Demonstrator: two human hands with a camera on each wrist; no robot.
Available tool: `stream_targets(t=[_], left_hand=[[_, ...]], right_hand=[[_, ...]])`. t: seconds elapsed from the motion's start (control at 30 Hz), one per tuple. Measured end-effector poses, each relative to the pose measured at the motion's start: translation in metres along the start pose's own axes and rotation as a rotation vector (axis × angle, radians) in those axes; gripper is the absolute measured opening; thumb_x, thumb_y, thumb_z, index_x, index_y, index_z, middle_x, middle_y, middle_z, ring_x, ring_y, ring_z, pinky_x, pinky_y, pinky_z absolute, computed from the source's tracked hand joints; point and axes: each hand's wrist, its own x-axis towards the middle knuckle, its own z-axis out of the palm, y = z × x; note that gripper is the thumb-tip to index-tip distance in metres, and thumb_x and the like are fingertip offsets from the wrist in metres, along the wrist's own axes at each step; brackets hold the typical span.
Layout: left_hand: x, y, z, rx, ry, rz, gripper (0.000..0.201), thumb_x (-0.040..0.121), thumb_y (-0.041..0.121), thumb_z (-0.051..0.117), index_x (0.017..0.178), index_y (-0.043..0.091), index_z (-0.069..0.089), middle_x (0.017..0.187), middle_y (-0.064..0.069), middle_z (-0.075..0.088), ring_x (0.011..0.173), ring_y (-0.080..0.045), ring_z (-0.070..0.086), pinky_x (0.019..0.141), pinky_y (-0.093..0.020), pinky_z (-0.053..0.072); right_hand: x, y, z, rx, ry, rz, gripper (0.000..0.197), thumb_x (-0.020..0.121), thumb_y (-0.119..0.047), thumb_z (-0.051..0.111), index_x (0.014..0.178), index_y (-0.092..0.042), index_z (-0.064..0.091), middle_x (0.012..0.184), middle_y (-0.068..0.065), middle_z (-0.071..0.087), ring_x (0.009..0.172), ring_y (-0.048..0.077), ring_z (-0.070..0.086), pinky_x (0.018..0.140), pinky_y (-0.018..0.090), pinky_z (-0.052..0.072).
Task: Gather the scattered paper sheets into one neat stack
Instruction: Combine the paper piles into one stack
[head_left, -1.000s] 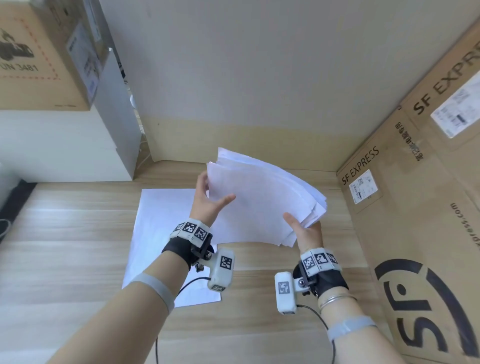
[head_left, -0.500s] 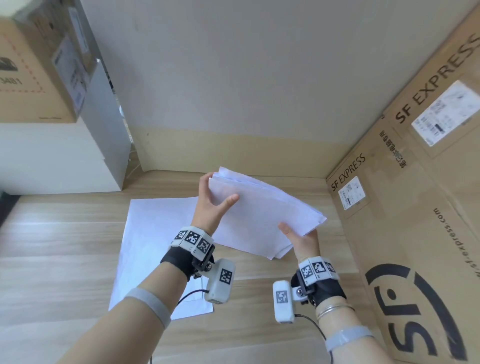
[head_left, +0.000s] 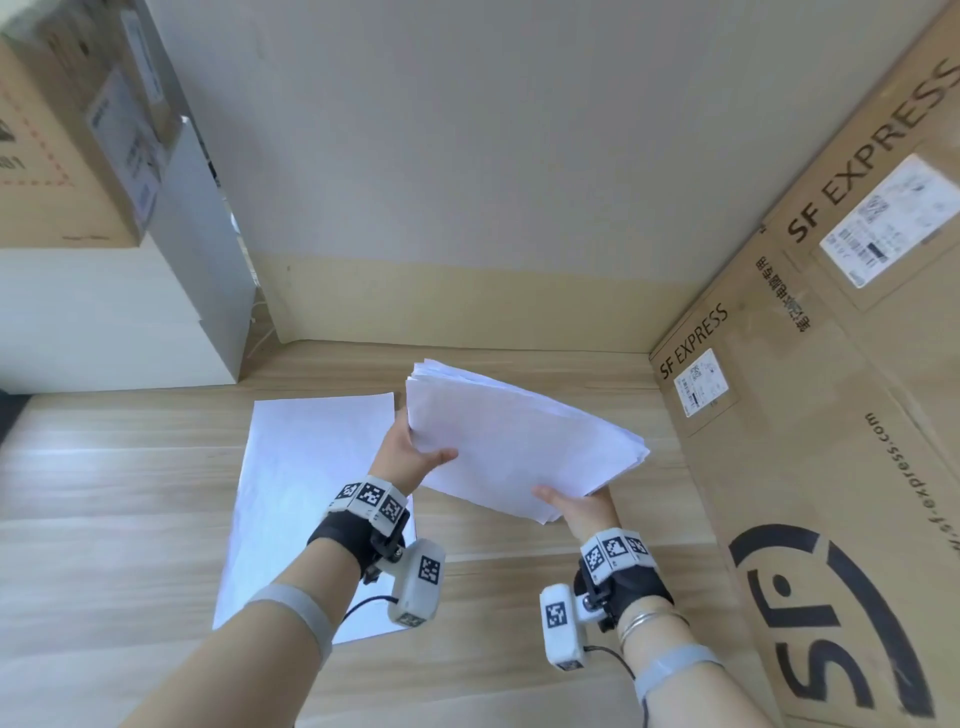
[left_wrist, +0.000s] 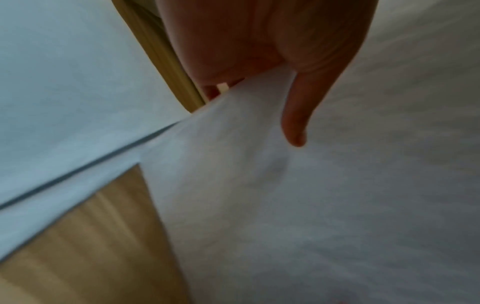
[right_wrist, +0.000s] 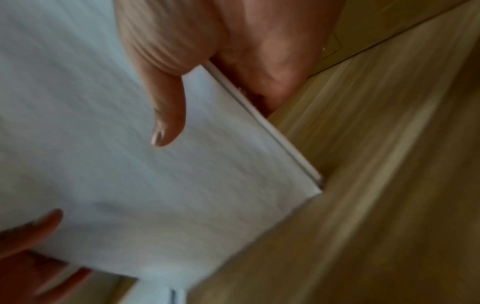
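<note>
Now | right hand (head_left: 582, 512) pinches the near corner of the paper stack (head_left: 519, 441), thumb on top | left hand (head_left: 408, 457) grips its left edge (stack held above the floor) | loose sheet (head_left: 311, 478) lies flat on the wood floor (head_left: 104, 493), below left | boxes (head_left: 831, 415) beyond, right.

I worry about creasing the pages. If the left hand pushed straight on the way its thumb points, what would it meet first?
Probably only the paper stack the left hand already grips; its thumb lies across the top sheet, pointing toward the right hand. Depth is unclear.
</note>
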Motion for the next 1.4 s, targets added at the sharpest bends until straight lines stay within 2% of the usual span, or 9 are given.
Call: stream_targets(t=[0.13, 0.3, 0.47, 0.57, 0.67, 0.8, 1.03, 1.2, 1.4], left_hand=[[0.01, -0.024, -0.002, 0.239, 0.018, -0.113, 0.038, 0.085, 0.016, 0.064, 0.12, 0.005, 0.055, 0.119, -0.01, 0.064, 0.111, -0.025, 0.06, 0.095, -0.03, 0.044], [0.023, -0.029, -0.011, 0.553, 0.02, -0.192, 0.048, 0.075, 0.049, 0.066, 0.11, 0.019, 0.052, 0.108, 0.002, 0.061, 0.108, -0.023, 0.056, 0.1, -0.041, 0.039], [0.009, -0.06, -0.062, 0.968, 0.187, -0.541, 0.047, 0.088, 0.031, 0.056, 0.131, 0.036, 0.037, 0.142, -0.005, 0.033, 0.129, -0.031, 0.031, 0.101, -0.047, 0.03], [-0.009, -0.086, -0.094, 0.925, 0.334, -0.75, 0.062, 0.088, 0.023, 0.052, 0.14, 0.04, 0.022, 0.145, -0.01, 0.024, 0.131, -0.034, 0.025, 0.105, -0.048, 0.027], [-0.019, -0.102, -0.113, 0.823, 0.408, -0.84, 0.079, 0.086, 0.033, 0.06, 0.146, 0.041, 0.008, 0.148, -0.012, 0.019, 0.133, -0.037, 0.024, 0.11, -0.049, 0.023], [-0.022, -0.106, -0.124, 0.81, 0.459, -0.828, 0.088, 0.079, 0.028, 0.069, 0.144, 0.038, 0.011, 0.135, -0.016, 0.037, 0.124, -0.035, 0.038, 0.105, -0.047, 0.028], [-0.022, -0.11, -0.136, 0.808, 0.448, -0.751, 0.029, 0.083, 0.0, 0.047, 0.11, 0.0, 0.057, 0.118, -0.02, 0.054, 0.104, -0.04, 0.055, 0.091, -0.044, 0.047], [-0.026, -0.104, -0.122, 0.812, 0.425, -0.796, 0.031, 0.086, 0.007, 0.045, 0.114, 0.008, 0.057, 0.126, -0.015, 0.036, 0.112, -0.039, 0.042, 0.093, -0.047, 0.042], [-0.027, -0.109, -0.115, 0.936, 0.342, -0.621, 0.039, 0.084, -0.006, 0.033, 0.12, 0.007, 0.045, 0.121, -0.02, 0.049, 0.106, -0.038, 0.056, 0.083, -0.041, 0.045]], right_hand=[[0.008, 0.015, 0.005, -0.091, 0.01, 0.068, 0.026, 0.082, -0.016, 0.069, 0.104, -0.013, 0.055, 0.101, 0.007, 0.061, 0.087, 0.022, 0.057, 0.07, 0.026, 0.044], [0.01, 0.006, 0.003, -0.101, 0.069, 0.053, 0.014, 0.087, -0.015, 0.062, 0.077, -0.009, 0.054, 0.081, 0.007, 0.06, 0.084, 0.022, 0.055, 0.076, 0.027, 0.038], [0.013, 0.02, -0.012, -0.164, 0.068, 0.124, 0.016, 0.087, -0.015, 0.062, 0.078, -0.002, 0.058, 0.081, 0.011, 0.059, 0.078, 0.023, 0.053, 0.074, 0.028, 0.036], [0.013, 0.035, -0.016, -0.179, 0.061, 0.149, 0.023, 0.087, -0.013, 0.062, 0.066, -0.008, 0.053, 0.081, 0.011, 0.058, 0.075, 0.024, 0.054, 0.074, 0.029, 0.036], [0.013, 0.043, -0.013, -0.178, 0.059, 0.153, 0.016, 0.086, -0.015, 0.063, 0.084, 0.0, 0.059, 0.086, 0.014, 0.059, 0.082, 0.026, 0.055, 0.075, 0.03, 0.037], [0.016, 0.047, -0.007, -0.153, 0.051, 0.161, 0.014, 0.087, -0.014, 0.062, 0.088, -0.001, 0.057, 0.081, 0.011, 0.06, 0.084, 0.027, 0.055, 0.077, 0.031, 0.039], [0.024, 0.053, -0.007, -0.165, 0.053, 0.154, 0.015, 0.086, -0.016, 0.063, 0.088, -0.001, 0.059, 0.091, 0.018, 0.063, 0.085, 0.029, 0.059, 0.08, 0.033, 0.043], [0.026, 0.058, -0.009, -0.158, 0.085, 0.142, 0.014, 0.086, -0.012, 0.063, 0.09, 0.001, 0.061, 0.09, 0.017, 0.062, 0.082, 0.028, 0.057, 0.076, 0.031, 0.041], [0.025, 0.061, -0.009, -0.147, 0.098, 0.125, 0.012, 0.087, -0.01, 0.062, 0.09, 0.002, 0.061, 0.087, 0.016, 0.06, 0.082, 0.026, 0.056, 0.075, 0.031, 0.04]])
